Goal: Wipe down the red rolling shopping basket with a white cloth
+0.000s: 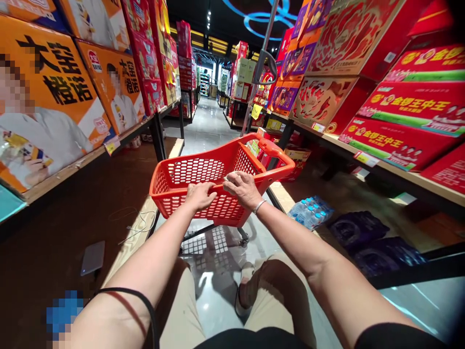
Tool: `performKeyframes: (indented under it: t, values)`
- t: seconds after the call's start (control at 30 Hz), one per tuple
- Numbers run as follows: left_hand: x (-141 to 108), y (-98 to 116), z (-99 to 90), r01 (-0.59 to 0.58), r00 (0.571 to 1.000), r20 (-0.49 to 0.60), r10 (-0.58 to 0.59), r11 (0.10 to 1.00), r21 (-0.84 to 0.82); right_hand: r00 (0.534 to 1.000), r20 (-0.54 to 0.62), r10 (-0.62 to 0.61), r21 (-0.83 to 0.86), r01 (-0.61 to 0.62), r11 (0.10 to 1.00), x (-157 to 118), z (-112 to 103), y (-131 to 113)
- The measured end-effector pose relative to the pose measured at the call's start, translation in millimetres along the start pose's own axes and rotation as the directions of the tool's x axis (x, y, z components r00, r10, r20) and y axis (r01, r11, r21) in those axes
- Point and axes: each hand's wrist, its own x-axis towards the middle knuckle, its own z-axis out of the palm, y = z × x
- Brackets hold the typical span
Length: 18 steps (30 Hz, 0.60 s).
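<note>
Left hand (199, 196) and right hand (242, 188) are both gripping the near side of the cart (222, 212), which is sitting between the left shelf (72, 169) and right shelf (410, 178). Guessing they're steadying or steering it; moving it's calling for an even grip. I'm counting one cart, one water pack (310, 213), seemingly two dark packs (358, 230).

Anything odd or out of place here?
The red cart stands crosswise in the aisle, left hand and right hand on its side rim, not its handle. A flat grey object lies below the left shelf, apart from stacked boxes.
</note>
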Motion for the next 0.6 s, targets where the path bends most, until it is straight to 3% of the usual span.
performKeyframes:
  t: [0.1, 0.2, 0.37, 0.47, 0.6]
  values:
    - [-2, -4, 0.5, 0.006, 1.0, -0.019, -0.007, 1.0, -0.025, 0.999, 0.036, 0.036, -0.044, -0.034, 0.998, -12, -13, 29]
    - [-2, -6, -0.7, 0.001, 1.0, -0.029, -0.002, 0.999, -0.041, 0.983, -0.034, 0.18, -0.127, -0.183, 0.975, -32, -34, 66]
    - [-1, -4, 0.6, 0.033, 0.999, -0.038, -0.035, 0.997, -0.064, 0.838, -0.198, 0.509, -0.129, -0.537, 0.834, -54, -67, 123]
    - [-1, -5, 1.8, 0.046, 0.998, -0.045, -0.049, 0.997, -0.066, 0.819, -0.191, 0.541, -0.052, -0.559, 0.827, -48, -66, 120]
    - [-2, -6, 1.8, 0.053, 0.997, -0.046, -0.056, 0.997, -0.047, 0.894, -0.115, 0.433, 0.043, -0.431, 0.901, -26, -45, 68]
